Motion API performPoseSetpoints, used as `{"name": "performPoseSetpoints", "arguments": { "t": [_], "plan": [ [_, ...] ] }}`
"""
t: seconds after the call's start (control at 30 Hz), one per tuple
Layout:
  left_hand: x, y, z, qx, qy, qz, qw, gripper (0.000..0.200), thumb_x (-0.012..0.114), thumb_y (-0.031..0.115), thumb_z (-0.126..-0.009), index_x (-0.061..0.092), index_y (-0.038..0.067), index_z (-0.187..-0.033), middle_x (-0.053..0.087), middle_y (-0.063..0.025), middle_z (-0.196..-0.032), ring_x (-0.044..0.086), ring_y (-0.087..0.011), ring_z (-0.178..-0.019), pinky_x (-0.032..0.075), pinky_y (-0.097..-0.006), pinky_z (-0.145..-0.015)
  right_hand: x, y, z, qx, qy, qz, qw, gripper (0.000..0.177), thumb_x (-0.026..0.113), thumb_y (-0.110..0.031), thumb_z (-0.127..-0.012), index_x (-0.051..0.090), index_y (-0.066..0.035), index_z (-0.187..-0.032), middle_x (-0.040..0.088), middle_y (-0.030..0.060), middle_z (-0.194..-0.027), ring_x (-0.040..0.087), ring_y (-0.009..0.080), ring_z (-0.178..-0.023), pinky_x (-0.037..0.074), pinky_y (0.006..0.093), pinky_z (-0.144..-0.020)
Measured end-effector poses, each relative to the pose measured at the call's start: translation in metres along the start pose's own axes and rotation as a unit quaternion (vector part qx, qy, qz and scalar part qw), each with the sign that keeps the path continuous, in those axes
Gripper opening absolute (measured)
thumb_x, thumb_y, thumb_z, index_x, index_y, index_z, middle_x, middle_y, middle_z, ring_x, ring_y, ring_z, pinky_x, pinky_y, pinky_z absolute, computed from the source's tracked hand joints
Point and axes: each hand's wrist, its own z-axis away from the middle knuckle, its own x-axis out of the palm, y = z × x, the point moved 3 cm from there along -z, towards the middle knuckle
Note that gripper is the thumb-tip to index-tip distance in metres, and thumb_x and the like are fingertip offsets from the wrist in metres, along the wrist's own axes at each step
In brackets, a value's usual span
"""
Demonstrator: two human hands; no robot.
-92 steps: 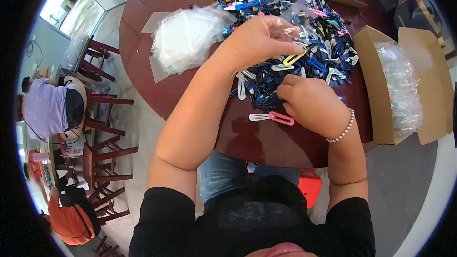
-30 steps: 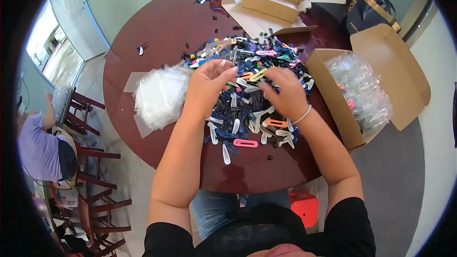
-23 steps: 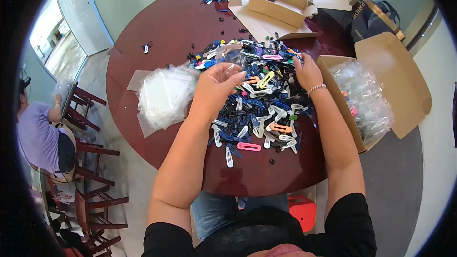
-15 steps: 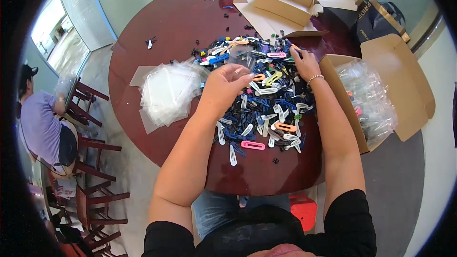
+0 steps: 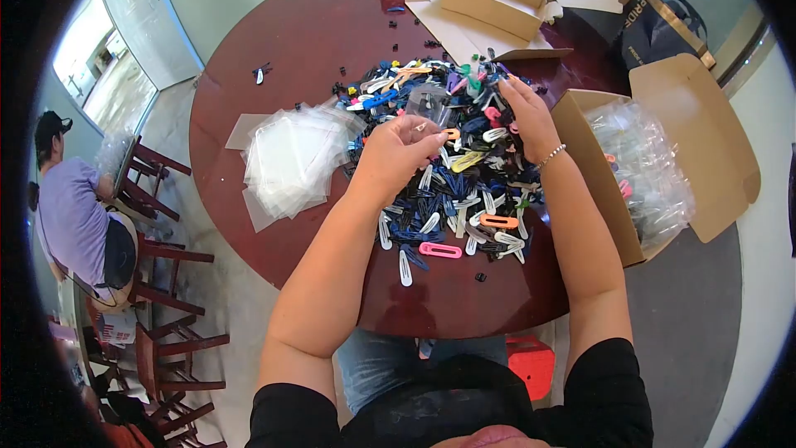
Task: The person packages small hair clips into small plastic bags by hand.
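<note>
The left hand (image 5: 391, 153) pinches a clear bag (image 5: 429, 104) above the hair clips (image 5: 448, 188), heaped beneath and between both hands. The right hand (image 5: 533, 122), fingers outstretched, reaches into their far side, apparently sorting through; lifting one clip calls for a fine pinch.

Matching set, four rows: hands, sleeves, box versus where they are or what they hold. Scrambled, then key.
1. left hand
2. right hand
3. loose clear sleeves
4. cardboard box of plastic bags

A. on the table, left of the clip pile
B. over the pile's right part
C. right of the pile, lid open
D. holding a clear bag

Pairs: 1-D, 2-B, 3-A, 4-C
</note>
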Motion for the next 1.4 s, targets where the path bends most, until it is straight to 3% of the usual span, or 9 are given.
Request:
{"name": "performPoseSetpoints", "arguments": {
  "t": [0.2,0.3,0.33,0.6,0.7,0.77,0.97,1.13,1.4],
  "plan": [
    [-0.007,0.008,0.001,0.025,0.076,0.012,0.997,0.030,0.071,0.019,-0.083,0.063,-0.001,-0.105,0.067,-0.0065,-0.089,0.062,-0.0103,-0.078,0.047,-0.0247,-0.066,0.030,-0.018,0.050,-0.206,-0.056,0.118,0.970,0.024,0.064,-0.014,-0.089,0.061,0.000,-0.108,0.064,0.0047,-0.087,0.059,0.0087,-0.057,0.049,0.0255,-0.052],
    [-0.014,0.005,-0.003,0.044,0.079,0.002,0.996,0.030,0.071,0.019,-0.083,0.063,0.000,-0.105,0.067,-0.0062,-0.089,0.062,-0.0103,-0.078,0.047,-0.0246,-0.067,0.033,-0.015,0.074,-0.441,-0.055,0.329,0.833,0.029,0.070,-0.013,-0.083,0.061,-0.004,-0.110,0.062,0.0114,-0.111,0.062,0.0186,-0.098,0.053,0.0281,-0.069],
    [-0.013,0.008,-0.001,0.040,0.083,0.016,0.996,0.029,0.071,0.018,-0.084,0.063,0.000,-0.104,0.067,-0.0058,-0.088,0.062,-0.0100,-0.078,0.046,-0.0243,-0.067,0.033,-0.014,0.081,-0.403,-0.096,0.334,0.847,0.034,0.072,-0.013,-0.080,0.061,-0.005,-0.111,0.058,0.0133,-0.120,0.054,0.0239,-0.115,0.053,0.0318,-0.079],
    [-0.009,0.007,0.001,0.042,0.075,-0.012,0.996,0.034,0.071,0.021,-0.083,0.062,-0.001,-0.107,0.067,-0.0067,-0.094,0.062,-0.0108,-0.083,0.048,-0.0246,-0.069,-0.047,0.020,0.031,-0.172,0.119,0.317,0.925,0.027,0.060,-0.022,-0.090,0.065,0.002,-0.103,0.068,0.0186,-0.096,0.066,0.0289,-0.087,0.051,0.0366,-0.078],
    [-0.008,0.007,0.001,0.034,0.075,-0.018,0.996,0.036,0.071,0.022,-0.083,0.062,-0.001,-0.109,0.067,-0.0076,-0.096,0.063,-0.0113,-0.084,0.049,-0.0251,-0.071,-0.057,0.053,-0.004,-0.102,0.086,0.498,0.857,0.035,0.055,-0.029,-0.092,0.064,0.003,-0.105,0.066,0.0218,-0.099,0.063,0.0357,-0.093,0.048,0.0417,-0.084],
    [-0.009,0.006,0.000,0.028,0.074,-0.024,0.997,0.037,0.071,0.022,-0.083,0.061,-0.002,-0.110,0.067,-0.0080,-0.098,0.063,-0.0115,-0.085,0.049,-0.0254,-0.072,-0.050,0.065,-0.012,-0.201,0.108,0.502,0.834,0.042,0.050,-0.035,-0.094,0.063,0.004,-0.105,0.064,0.0244,-0.105,0.058,0.0407,-0.099,0.044,0.0446,-0.089],
    [-0.007,0.005,0.000,0.022,0.070,-0.031,0.997,0.037,0.071,0.023,-0.083,0.062,-0.001,-0.109,0.067,-0.0088,-0.099,0.063,-0.0122,-0.085,0.050,-0.0263,-0.072,-0.014,0.037,-0.006,-0.042,0.017,0.292,0.955,0.049,0.047,-0.042,-0.096,0.058,0.004,-0.112,0.064,0.0197,-0.104,0.060,0.0289,-0.100,0.044,0.0351,-0.085],
    [-0.007,0.005,0.001,0.019,0.060,-0.039,0.997,0.032,0.069,0.023,-0.085,0.062,0.003,-0.108,0.067,-0.0018,-0.091,0.063,-0.0086,-0.083,0.046,-0.0227,-0.070,-0.010,0.044,-0.004,0.092,-0.035,-0.150,0.984,0.030,0.051,-0.035,-0.096,0.062,-0.009,-0.103,0.063,0.0038,-0.096,0.060,0.0134,-0.083,0.051,0.0292,-0.073],
    [-0.007,0.009,0.002,0.017,0.064,-0.038,0.997,0.033,0.070,0.023,-0.084,0.062,0.001,-0.107,0.068,-0.0054,-0.093,0.063,-0.0111,-0.084,0.048,-0.0253,-0.071,0.020,-0.013,0.047,-0.165,-0.064,0.074,0.981,0.038,0.039,-0.030,-0.101,0.062,-0.002,-0.111,0.061,0.0045,-0.107,0.054,0.0134,-0.101,0.039,0.0275,-0.093]
  ]
}}
